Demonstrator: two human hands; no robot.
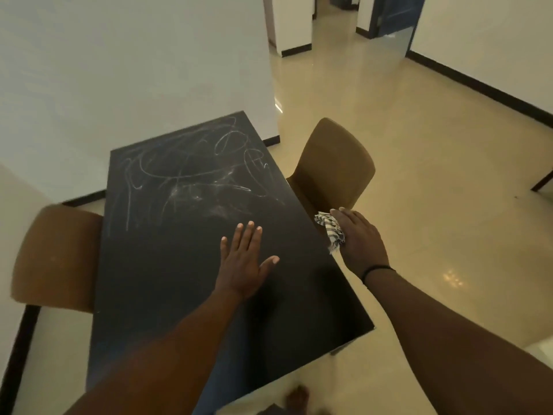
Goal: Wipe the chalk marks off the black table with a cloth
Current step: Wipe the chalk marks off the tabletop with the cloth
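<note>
A black table (167, 280) fills the middle of the view. White chalk marks (191, 175) cover its far half, while the near half looks dark and plain. My left hand (244, 259) lies flat on the tabletop, palm down, fingers spread. At the table's right edge my right hand (359, 238) grips a bunched checked cloth (330, 229), which touches the edge.
A brown chair (332, 169) stands just beyond the table's right edge, behind the cloth. Another brown chair (54, 256) is at the left side. White walls rise behind and to the left. Glossy beige floor (434, 205) spreads to the right.
</note>
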